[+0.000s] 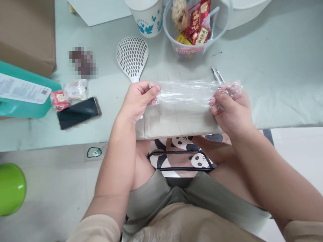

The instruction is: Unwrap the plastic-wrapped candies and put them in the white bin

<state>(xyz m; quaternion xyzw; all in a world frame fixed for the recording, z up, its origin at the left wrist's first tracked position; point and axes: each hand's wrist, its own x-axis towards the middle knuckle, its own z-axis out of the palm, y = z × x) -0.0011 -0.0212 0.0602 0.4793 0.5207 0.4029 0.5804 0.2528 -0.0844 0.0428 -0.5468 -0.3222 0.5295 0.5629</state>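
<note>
A strip of transparent plastic film is stretched sideways between my two hands, above the table's near edge. My left hand pinches its left end between thumb and fingers. Around the bunched right end, my right hand is closed, with some film lying over the fingers. A white slotted skimmer lies just beyond my left hand, which covers part of its handle. Beyond my right hand the tip of a slim silvery tool sticks out; its kind cannot be made out.
A transparent tub of wrapped snacks, a paper cup and a white container stand at the back. To the left are a phone, small packets, a teal jug and a cardboard box. A green stool-like object stands below.
</note>
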